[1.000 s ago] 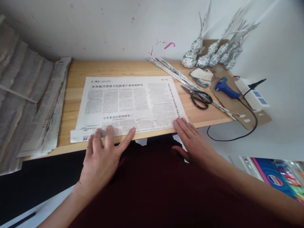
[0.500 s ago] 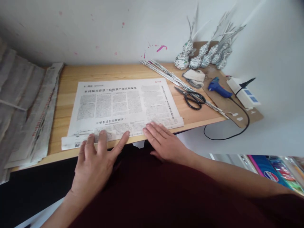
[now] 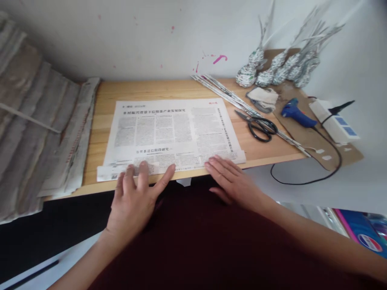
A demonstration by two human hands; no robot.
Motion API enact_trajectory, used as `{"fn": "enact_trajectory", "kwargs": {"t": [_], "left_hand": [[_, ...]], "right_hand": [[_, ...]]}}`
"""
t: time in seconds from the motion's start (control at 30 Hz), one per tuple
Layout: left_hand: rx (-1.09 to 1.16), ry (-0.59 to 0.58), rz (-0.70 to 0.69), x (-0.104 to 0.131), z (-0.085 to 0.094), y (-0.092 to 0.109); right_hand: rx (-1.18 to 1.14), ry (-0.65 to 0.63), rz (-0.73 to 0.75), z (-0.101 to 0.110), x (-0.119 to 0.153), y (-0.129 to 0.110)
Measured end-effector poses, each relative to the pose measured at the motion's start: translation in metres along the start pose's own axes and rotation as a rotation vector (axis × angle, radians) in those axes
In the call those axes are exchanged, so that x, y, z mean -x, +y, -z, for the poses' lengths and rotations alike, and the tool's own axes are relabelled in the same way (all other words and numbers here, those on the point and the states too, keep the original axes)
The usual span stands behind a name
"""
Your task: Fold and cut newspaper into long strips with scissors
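A printed newspaper sheet [image 3: 178,125] lies flat on the wooden table [image 3: 145,88], its near edge folded over in a narrow strip along the table's front. My left hand [image 3: 136,197] rests with spread fingers on the left part of that folded edge. Farther right, my right hand [image 3: 232,181] lies flat, its fingertips on the near edge of the sheet and its thumb held below the table edge. Neither hand grips anything. Black-handled scissors [image 3: 261,128] lie right of the sheet, across some thin rolled paper sticks [image 3: 223,94].
Newspaper stacks [image 3: 45,117] stand at left. At right are a blue glue gun [image 3: 298,114] on cardboard [image 3: 326,157], a white power strip [image 3: 335,125], a folded cloth [image 3: 263,98] and several woven paper gourds [image 3: 246,75]. A black cord [image 3: 302,184] hangs over the front edge.
The view has shifted, so the table and its things appear farther right. My right hand has slid a little to the right along the sheet's near edge; my left hand stays on the fold.
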State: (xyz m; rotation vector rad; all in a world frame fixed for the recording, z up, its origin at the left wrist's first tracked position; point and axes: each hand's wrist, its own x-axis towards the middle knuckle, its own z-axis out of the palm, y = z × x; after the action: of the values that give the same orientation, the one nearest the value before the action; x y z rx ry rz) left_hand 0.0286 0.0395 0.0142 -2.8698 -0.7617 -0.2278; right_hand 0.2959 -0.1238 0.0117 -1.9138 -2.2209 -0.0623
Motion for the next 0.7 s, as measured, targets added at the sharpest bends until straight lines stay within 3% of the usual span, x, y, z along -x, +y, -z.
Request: {"fn": "enact_trajectory", "kwargs": {"t": [0.1,0.23,0.3,0.4,0.47,0.7], "left_hand": [[-0.211,-0.033,0.007,-0.003,0.006,0.005],[-0.241,-0.060,0.042,-0.004,0.007,0.010],[-0.241,-0.069,0.054,-0.004,0.006,0.012],[-0.264,-0.069,0.069,-0.004,0.002,0.015],[-0.282,-0.044,0.080,-0.003,-0.001,0.017],[-0.256,0.049,0.103,0.007,-0.010,0.008]], "right_hand": [[0.054,-0.015,-0.069,0.008,0.012,0.017],[0.135,0.015,-0.210,0.015,0.009,0.027],[0.147,0.057,-0.135,0.012,-0.004,0.019],[0.066,0.044,0.148,0.000,-0.034,0.000],[0.033,0.038,0.258,-0.011,-0.050,-0.011],[0.085,0.075,0.236,-0.027,-0.059,-0.012]]}}
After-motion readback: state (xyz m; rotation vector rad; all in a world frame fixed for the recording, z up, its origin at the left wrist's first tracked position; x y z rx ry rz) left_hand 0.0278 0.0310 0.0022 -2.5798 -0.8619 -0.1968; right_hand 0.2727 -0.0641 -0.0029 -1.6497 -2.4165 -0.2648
